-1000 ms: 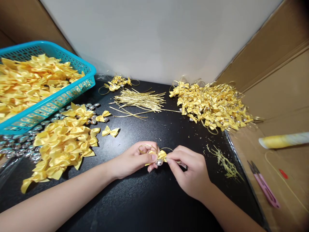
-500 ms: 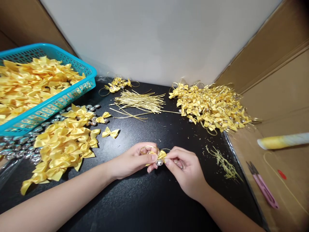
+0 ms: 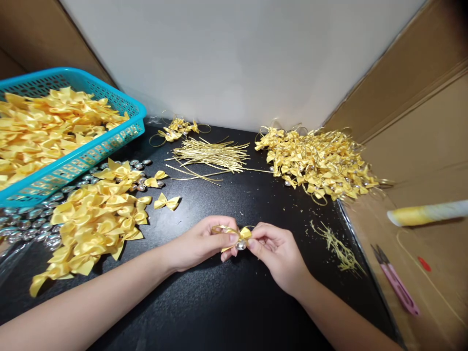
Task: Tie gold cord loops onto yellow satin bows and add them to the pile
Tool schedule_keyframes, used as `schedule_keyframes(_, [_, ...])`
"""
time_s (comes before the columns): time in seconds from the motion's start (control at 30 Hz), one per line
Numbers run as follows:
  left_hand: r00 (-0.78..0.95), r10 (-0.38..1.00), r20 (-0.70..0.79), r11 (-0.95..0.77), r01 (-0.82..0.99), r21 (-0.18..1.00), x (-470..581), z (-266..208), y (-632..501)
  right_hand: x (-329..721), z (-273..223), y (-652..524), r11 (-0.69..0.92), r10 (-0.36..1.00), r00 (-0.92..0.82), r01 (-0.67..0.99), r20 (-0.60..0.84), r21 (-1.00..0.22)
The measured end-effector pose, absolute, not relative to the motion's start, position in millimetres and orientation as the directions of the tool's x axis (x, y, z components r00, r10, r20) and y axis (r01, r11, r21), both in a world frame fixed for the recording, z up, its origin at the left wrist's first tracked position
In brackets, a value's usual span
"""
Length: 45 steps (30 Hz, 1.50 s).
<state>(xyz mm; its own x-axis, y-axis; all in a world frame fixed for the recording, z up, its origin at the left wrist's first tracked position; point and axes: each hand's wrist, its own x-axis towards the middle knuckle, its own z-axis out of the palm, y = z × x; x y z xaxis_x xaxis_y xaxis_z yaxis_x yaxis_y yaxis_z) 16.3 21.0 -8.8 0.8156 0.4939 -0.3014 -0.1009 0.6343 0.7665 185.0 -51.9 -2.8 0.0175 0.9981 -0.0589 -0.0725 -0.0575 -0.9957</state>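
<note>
Between my hands, above the black table, is a yellow satin bow with a shiny silver bead at its front. A loop of gold cord curves up behind it. My left hand pinches the bow's left side between thumb and fingers. On the other side, my right hand has its thumb and forefinger closed at the bow's right edge; whether they grip ribbon or cord is hard to see. Part of the bow is hidden behind my left thumb.
A turquoise basket of yellow bows stands at left, with silver beads and a bow pile before it. Gold cords lie mid-back, beaded bows back right. Cord scraps and pink thread snips lie right.
My right fingers have shifted slightly at the bow's right edge. My left hand keeps its pinch, and the bow stays in nearly the same place.
</note>
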Motion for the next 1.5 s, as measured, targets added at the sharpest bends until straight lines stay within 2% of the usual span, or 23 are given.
schedule_keyframes(0.17, [0.809, 0.505, -0.299, 0.602, -0.082, 0.794, 16.8, -6.9, 21.1, 185.5, -3.7, -52.9, -0.053, 0.998, 0.015, -0.050, -0.054, -0.997])
schedule_keyframes(0.5, [0.792, 0.527, -0.307, 0.547, -0.039, 0.836, 18.8, -5.1, 18.3, 186.7, -3.9, -55.1, -0.005, 0.999, 0.040, 0.128, 0.001, -0.992])
schedule_keyframes(0.9, [0.751, 0.592, -0.291, 0.608, -0.180, 0.773, 20.8, -6.0, 17.5, 191.8, -3.2, -52.0, 0.001, 0.998, 0.068, 0.174, 0.013, -0.985])
schedule_keyframes(1.1, [0.753, 0.587, -0.298, 0.519, -0.068, 0.852, 20.3, -7.9, 15.8, 186.9, -2.3, -50.5, 0.075, 0.995, 0.041, 0.266, 0.089, -0.961])
schedule_keyframes(1.2, [0.721, 0.625, -0.299, 0.471, -0.043, 0.881, 21.5, -6.8, 14.5, 185.7, 3.9, -53.4, 0.209, 0.951, 0.113, 0.451, 0.288, -0.868])
schedule_keyframes(1.27, [0.689, 0.664, -0.291, 0.439, -0.044, 0.897, 22.8, -5.1, 13.4, 186.0, 9.0, -57.6, 0.304, 0.855, 0.155, 0.623, 0.495, -0.721])
schedule_keyframes(1.33, [0.675, 0.687, -0.270, 0.392, -0.030, 0.920, 24.1, -3.0, 11.7, 185.4, 12.7, -61.8, 0.363, 0.777, 0.098, 0.737, 0.622, -0.570])
schedule_keyframes(1.4, [0.673, 0.702, -0.233, 0.328, -0.016, 0.945, 25.1, -1.0, 9.4, 183.7, 13.6, -64.3, 0.389, 0.772, 0.005, 0.787, 0.636, -0.479])
schedule_keyframes(1.5, [0.665, 0.727, -0.171, 0.230, -0.002, 0.973, 25.4, 0.2, 5.8, 181.3, 10.7, -63.1, 0.370, 0.797, -0.025, 0.810, 0.604, -0.455])
